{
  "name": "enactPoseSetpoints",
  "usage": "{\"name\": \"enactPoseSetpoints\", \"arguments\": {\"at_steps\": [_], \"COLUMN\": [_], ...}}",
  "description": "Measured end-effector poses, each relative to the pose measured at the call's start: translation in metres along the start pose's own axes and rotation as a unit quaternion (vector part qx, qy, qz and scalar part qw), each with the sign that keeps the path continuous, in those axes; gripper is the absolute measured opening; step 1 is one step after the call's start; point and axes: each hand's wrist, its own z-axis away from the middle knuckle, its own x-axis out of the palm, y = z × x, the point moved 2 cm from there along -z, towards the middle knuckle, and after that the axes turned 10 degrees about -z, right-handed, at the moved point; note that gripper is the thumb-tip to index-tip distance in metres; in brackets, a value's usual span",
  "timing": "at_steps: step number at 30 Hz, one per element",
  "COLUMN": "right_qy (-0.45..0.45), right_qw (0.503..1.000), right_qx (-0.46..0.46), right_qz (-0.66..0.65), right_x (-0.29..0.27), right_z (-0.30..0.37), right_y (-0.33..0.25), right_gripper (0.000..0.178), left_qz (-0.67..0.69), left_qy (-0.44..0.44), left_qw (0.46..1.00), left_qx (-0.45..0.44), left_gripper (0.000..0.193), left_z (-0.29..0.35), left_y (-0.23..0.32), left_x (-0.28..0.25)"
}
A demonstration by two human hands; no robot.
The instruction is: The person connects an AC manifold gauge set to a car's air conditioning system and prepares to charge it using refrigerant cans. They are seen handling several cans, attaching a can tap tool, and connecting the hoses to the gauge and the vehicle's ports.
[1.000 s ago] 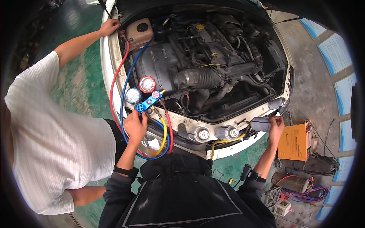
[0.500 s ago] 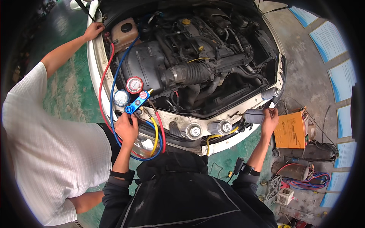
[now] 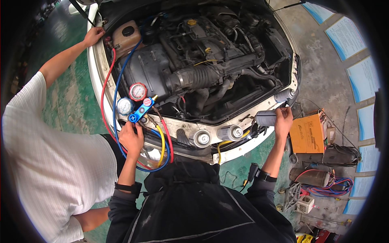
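My left hand (image 3: 132, 139) pinches at the blue knob on the lower end of a manifold gauge set (image 3: 142, 112). Its red-rimmed gauge (image 3: 138, 92) and blue-rimmed gauge (image 3: 125, 106) face up, beside the engine bay's front left corner. Red, blue and yellow hoses (image 3: 162, 139) loop around it. With its fingers wrapped round the end, my right hand (image 3: 285, 121) holds a grey can (image 3: 265, 118) on its side, over the car's front edge. Two similar cans (image 3: 200, 138) (image 3: 230, 133) stand along the front panel; another can (image 3: 285, 95) lies at the right corner.
An engine (image 3: 206, 44) fills the open bay. At the left, a person in a white shirt (image 3: 60, 158) rests a hand (image 3: 94, 35) on the fender near the coolant tank (image 3: 126, 35). An orange box (image 3: 307, 133), cylinders (image 3: 316, 177) and coiled hoses (image 3: 334, 187) are on the floor at right.
The whole view has shifted slightly, with the car now a little further left and higher. Both my hands keep their holds on the gauge set's knob and the can.
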Motion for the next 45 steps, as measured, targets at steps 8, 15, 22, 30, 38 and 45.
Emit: {"name": "enactPoseSetpoints", "arguments": {"at_steps": [8,15,22,30,38,45], "right_qy": [0.005,0.004,0.026,0.018,-0.008,-0.002], "right_qw": [0.999,0.998,0.996,0.995,0.996,0.997], "right_qx": [0.012,0.006,-0.009,-0.008,-0.005,-0.035], "right_qz": [0.033,0.066,0.088,0.095,0.089,0.066], "right_x": [0.000,-0.001,-0.015,-0.008,-0.010,-0.013], "right_z": [-0.001,0.002,0.002,0.006,-0.005,-0.001], "right_y": [-0.002,-0.007,0.001,-0.013,0.010,0.011], "right_gripper": [0.029,0.030,0.033,0.032,0.027,0.024], "left_qz": [0.004,0.009,0.018,0.014,0.019,0.015], "left_qy": [-0.001,0.001,0.010,0.002,-0.007,0.006], "left_qw": [1.000,1.000,1.000,1.000,1.000,1.000], "left_qx": [-0.003,-0.003,0.005,-0.005,-0.004,0.006], "left_gripper": [0.019,0.019,0.020,0.018,0.019,0.019], "left_z": [-0.002,-0.002,0.002,-0.001,-0.003,-0.001], "left_y": [0.000,-0.003,-0.002,-0.003,-0.003,-0.004], "left_x": [0.000,0.000,0.000,0.002,0.000,0.001]}}
